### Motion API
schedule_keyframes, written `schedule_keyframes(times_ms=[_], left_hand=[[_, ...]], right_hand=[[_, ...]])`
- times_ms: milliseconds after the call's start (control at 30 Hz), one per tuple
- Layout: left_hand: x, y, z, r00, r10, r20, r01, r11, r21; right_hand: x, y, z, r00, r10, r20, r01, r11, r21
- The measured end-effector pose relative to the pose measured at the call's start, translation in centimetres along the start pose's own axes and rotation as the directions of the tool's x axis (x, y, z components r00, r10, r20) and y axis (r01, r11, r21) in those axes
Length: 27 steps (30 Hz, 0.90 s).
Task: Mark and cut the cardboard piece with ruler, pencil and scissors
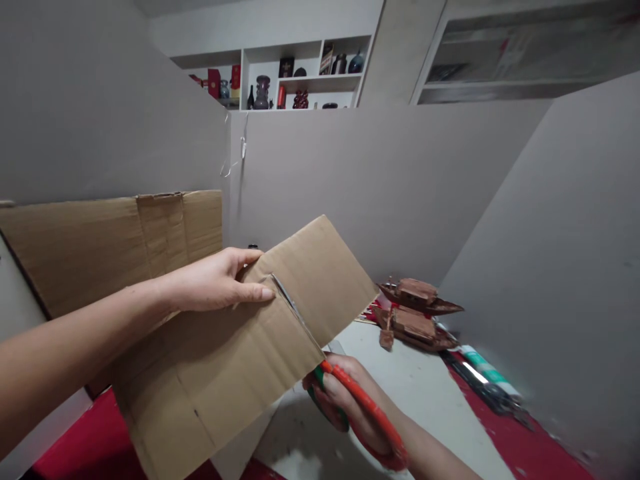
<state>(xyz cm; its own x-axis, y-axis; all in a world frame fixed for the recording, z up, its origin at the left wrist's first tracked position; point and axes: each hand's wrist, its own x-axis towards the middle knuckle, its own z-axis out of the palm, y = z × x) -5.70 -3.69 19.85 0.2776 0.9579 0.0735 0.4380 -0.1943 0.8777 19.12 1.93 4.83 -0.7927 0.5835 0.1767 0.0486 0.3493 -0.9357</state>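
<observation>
A brown cardboard piece (210, 367) is held up at a slant in front of me. My left hand (225, 280) grips its upper left edge, thumb on the near face and the other fingers mostly behind. Lower right, my right hand (350, 393) is wrapped round the handles of scissors (370, 407) with red-orange and green grips. One blade lies along a slit in the cardboard, its tip near my left thumb. The slit runs from the lower edge up towards the thumb, with a squarish flap of the cardboard beyond it.
Two brown model boats (417, 320) stand on the white board (425, 393) at the right. Beside them lie a green and white tube (487, 370) and a black tool on red cloth (480, 413). A large cardboard sheet (90, 247) leans at the left. Grey partitions surround the table.
</observation>
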Motion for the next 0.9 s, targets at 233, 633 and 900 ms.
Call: schedule_keyframes(times_ms=[233,633,900], left_hand=[[0.4,-0.5,-0.2,1.000,0.004,0.007,-0.004,1.000,0.004],[-3.7,0.6,3.6,0.703,0.391,-0.595,-0.227,0.915,0.334],[-1.4,-6.4,12.8,0.936,-0.156,-0.316,-0.097,0.749,-0.655]], right_hand=[[-0.2,-0.6,0.1,1.000,-0.028,0.014,0.028,0.999,-0.022],[0.7,-0.8,0.3,0.922,0.054,-0.383,0.022,0.982,0.190],[1.6,-0.6,1.6,0.845,0.049,-0.533,0.153,0.932,0.328]])
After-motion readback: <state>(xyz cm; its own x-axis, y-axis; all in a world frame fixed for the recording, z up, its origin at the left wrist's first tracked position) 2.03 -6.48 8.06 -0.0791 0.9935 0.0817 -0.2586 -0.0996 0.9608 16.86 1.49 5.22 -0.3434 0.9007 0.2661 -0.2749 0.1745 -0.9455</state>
